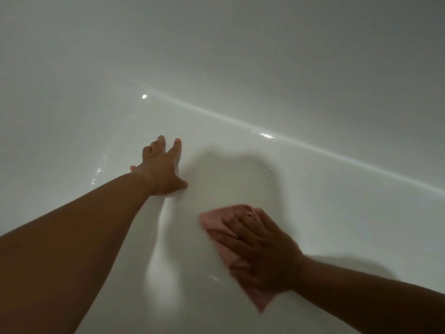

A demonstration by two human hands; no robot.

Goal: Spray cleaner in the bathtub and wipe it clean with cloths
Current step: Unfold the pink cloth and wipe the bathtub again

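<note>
- Down inside the white bathtub (313, 68), two bare arms reach forward from the lower edge of the view, and the glossy tub surface fills the picture.
- The left hand (160, 170) lies well forward of the other, palm down on the tub surface. Its fingers are spread wide and straight, the thumb points right, and it holds nothing.
- The right hand (263, 253) is lower and to the right, laid flat on a pink cloth (215, 221). Its fingers are stretched out, slightly apart, and point up and to the left. They press the cloth against the tub rather than curling round it.
- The pink cloth lies flat on the tub surface under the right hand. One corner sticks out beyond the fingertips at upper left, and another shows below the heel of the hand at lower right. Its edges, and the hand, look blurred.
- Between the two hands a soft shadow (231, 174) falls on the white surface.
- Small bright droplets (99, 169) glint on the surface left of the left hand, with a few more near the cloth's lower edge.
- A pale curved band (313, 147) crosses the tub from upper left to the right edge, where the surface bends, and a wet glint sits on it.
</note>
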